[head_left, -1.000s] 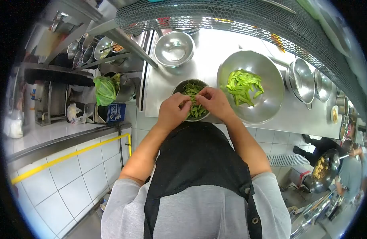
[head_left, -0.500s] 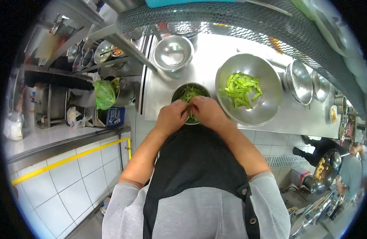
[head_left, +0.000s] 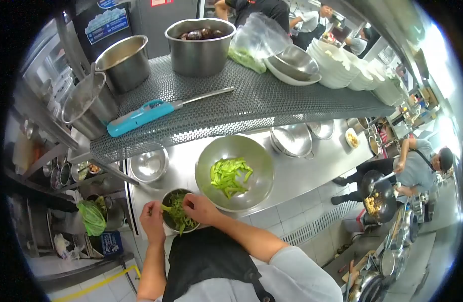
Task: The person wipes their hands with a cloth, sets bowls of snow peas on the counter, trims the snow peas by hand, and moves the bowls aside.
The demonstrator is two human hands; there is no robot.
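Over a small steel pot (head_left: 164, 216) of thin green trimmings (head_left: 177, 207), my two hands are apart. My left hand (head_left: 153, 220) is at the pot's left side, its fingers pinched on a slim green pod (head_left: 166, 207). My right hand (head_left: 202, 209) is above the pot's right side with curled fingers; whatever is in them, if anything, is hidden. Just beyond my right hand stands a large steel bowl (head_left: 261, 173) with a heap of bright green pods (head_left: 230, 176) in it.
An empty steel bowl (head_left: 149, 165) and a colander (head_left: 291, 141) stand on the steel counter (head_left: 284, 178). The mesh-covered shelf (head_left: 261, 100) overhead bears pots, stacked bowls and a blue lighter (head_left: 146, 117). At right, a co-worker (head_left: 412, 168) holds a wok (head_left: 378, 196).
My hands, together over the small pot before, have separated, the left moving left and the right moving right. The view has tilted up, bringing in the shelf and other people.
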